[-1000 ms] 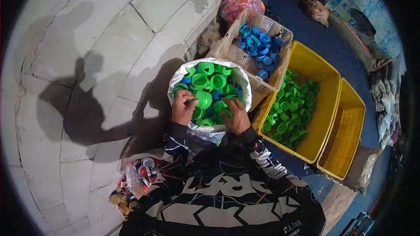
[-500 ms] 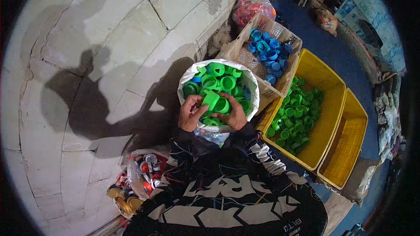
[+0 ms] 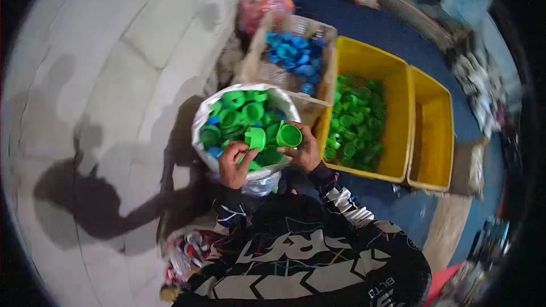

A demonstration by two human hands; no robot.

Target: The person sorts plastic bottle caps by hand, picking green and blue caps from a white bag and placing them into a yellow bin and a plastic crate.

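A white sack (image 3: pixel 200 108) stands open before me, full of green plastic caps (image 3: pixel 232 118) with a few blue ones among them. Over its near side, my left hand (image 3: pixel 233 166) pinches a light green cap (image 3: pixel 255 138) between thumb and fingers. My right hand (image 3: pixel 307 150) grips another green cap (image 3: pixel 290 135) by its side, its round opening facing up toward me. The two held caps are close together. Some fingertips are hidden behind the caps, and the picture is slightly blurred.
Right of the sack stands a yellow crate (image 3: pixel 369 51) with green caps in it, beside a second yellow crate (image 3: pixel 435 91). A pale crate (image 3: pixel 259 42) of blue caps is behind the sack. Mixed lids in a bag (image 3: pixel 187 250) lie at lower left, along the wall (image 3: pixel 114 91).
My view has turned to the right, so the sack and crates appear further left. My hands have drawn apart slightly, and a green cap now shows in each.
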